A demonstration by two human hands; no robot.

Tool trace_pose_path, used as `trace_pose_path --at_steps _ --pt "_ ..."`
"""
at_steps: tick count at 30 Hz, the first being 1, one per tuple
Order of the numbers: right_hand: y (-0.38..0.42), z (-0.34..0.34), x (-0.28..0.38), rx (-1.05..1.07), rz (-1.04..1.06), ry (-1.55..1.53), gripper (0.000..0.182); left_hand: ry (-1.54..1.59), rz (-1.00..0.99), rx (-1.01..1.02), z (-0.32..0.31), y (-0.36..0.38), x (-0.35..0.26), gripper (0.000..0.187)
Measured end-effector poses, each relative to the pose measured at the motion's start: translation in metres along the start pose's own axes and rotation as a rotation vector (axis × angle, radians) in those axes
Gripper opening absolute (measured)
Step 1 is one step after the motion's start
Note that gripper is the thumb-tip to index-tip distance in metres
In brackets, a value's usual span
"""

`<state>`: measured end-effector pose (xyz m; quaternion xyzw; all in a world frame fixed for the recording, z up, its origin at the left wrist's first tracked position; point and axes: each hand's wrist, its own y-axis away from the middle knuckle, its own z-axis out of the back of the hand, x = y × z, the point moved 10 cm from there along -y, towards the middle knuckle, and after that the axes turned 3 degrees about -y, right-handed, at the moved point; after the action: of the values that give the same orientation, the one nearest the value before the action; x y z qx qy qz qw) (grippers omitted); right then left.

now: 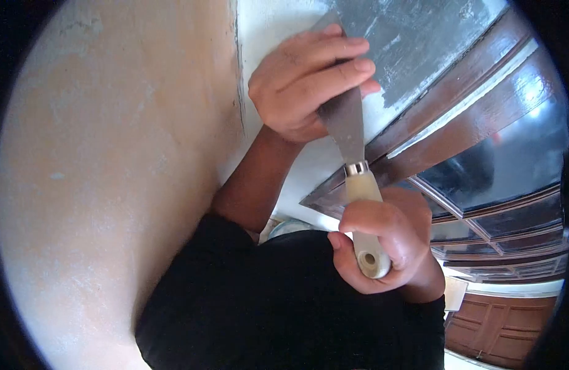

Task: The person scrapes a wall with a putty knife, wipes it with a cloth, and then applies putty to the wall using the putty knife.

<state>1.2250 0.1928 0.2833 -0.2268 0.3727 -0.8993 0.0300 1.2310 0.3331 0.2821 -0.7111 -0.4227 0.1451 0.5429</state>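
Observation:
A putty knife with a grey steel blade and a cream handle is held in both hands. My right hand is wrapped around the handle's end. My left hand presses its fingers across the upper blade, hiding the blade's tip. The blade lies against a white plastered strip beside a grey surface smeared with white. Whether that grey surface is a tool or glass cannot be told.
A beige, patchy wall fills the left half. A dark brown wooden window frame with glass panes runs along the right. My black sleeves cover the bottom. Brown wooden panelling shows at lower right.

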Motion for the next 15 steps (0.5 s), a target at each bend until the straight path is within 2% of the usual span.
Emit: trace_pose_path --at_steps 3,5,9,13,15 --pt "-0.0023 0.0023 -0.0015 0.011 0.001 -0.039 0.030 -0.029 0.028 0.014 -0.0031 0.0008 0.0043 0.031" --pt "-0.0057 0.0017 -0.0057 0.003 -0.028 -0.010 0.033 -0.039 0.002 -0.072 0.0029 0.0040 0.0082 0.032" --pt "-0.0006 0.0004 0.0002 0.009 -0.049 -0.013 0.031 -0.033 0.017 -0.004 -0.0010 0.0040 0.0002 0.031" --pt "-0.0060 -0.0023 0.0005 0.002 -0.004 0.026 0.030 -0.007 0.024 -0.090 0.0051 0.0074 0.0083 0.029" --pt "-0.0040 -0.0006 0.0019 0.011 0.000 0.020 0.031 -0.015 0.036 -0.065 0.0043 0.0071 0.0046 0.028"
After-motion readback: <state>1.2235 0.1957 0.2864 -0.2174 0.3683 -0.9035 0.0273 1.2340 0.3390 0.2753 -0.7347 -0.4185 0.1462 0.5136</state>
